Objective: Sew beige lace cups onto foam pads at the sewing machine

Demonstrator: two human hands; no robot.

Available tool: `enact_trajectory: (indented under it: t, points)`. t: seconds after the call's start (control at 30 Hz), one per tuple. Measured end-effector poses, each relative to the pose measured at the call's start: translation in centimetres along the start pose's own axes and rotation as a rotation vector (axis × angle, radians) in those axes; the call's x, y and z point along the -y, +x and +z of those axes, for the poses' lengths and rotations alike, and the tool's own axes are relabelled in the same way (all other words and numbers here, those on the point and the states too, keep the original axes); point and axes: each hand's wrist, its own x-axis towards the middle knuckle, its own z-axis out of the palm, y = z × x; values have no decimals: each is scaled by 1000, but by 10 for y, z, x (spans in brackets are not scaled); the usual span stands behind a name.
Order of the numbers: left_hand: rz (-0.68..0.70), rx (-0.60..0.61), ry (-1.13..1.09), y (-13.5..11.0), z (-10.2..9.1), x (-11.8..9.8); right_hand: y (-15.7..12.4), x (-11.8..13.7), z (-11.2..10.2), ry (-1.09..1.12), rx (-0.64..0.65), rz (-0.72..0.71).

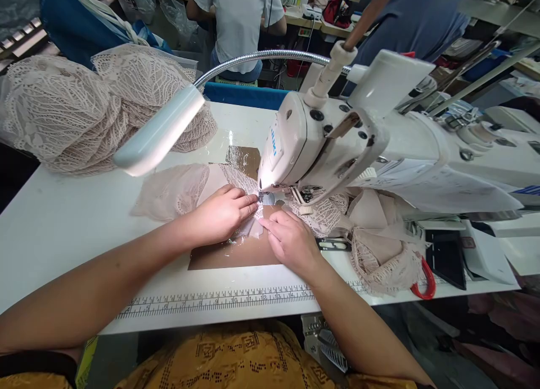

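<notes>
Under the white sewing machine's (pixel 282 136) presser foot (pixel 264 198) lies a piece of beige lace fabric (pixel 240 179), with its sheer part (pixel 169 192) spread out to the left. My left hand (pixel 225 213) rests flat on the fabric, fingertips right beside the foot. Just in front of the needle area, my right hand (pixel 293 243) pinches the near edge of the lace between thumb and index finger; the pinch itself is partly hidden. A brown sheet (pixel 236 257) covers the table beneath both hands.
A big heap of lace (pixel 63 108) sits at the back left, under the lamp (pixel 160 133). More lace pieces (pixel 375 259), red-handled scissors (pixel 426 282) and a dark phone-like device (pixel 445 257) lie right. A printed ruler (pixel 236 300) runs along the front edge. A person (pixel 238 23) sits beyond.
</notes>
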Motion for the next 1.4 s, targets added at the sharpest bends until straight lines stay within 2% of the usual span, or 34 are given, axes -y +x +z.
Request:
enact_trajectory:
  t: [0.2,0.37,0.63,0.8,0.93,1.03,1.13,1.27,1.4]
  points:
    - [-75,-46,27,2,3,8,11,4,-1,-108,113,103]
    - [-137,-57,12,3,4,11,18,7,-2,-144,135,151]
    - [-209,-135,-45,-2,8,13,13,2,1,-96,82,122]
    - [-239,-145,-68,-7,9,14,-2,3,-9,-82,50,42]
    - [-270,-153,-60,-10,9,15,-10,3,-17,-203,82,174]
    - [-291,-154,-54,-11,7,15,-1,-3,-16,-286,80,272]
    - [-328,-129,-44,-13,5,16,12,-9,-15,-326,86,302]
    - [-354,-98,-68,-20,4,22,10,-6,-23,-274,170,174]
    - [-347,-64,-96,-37,0,28,-25,-1,-33,-163,172,-19]
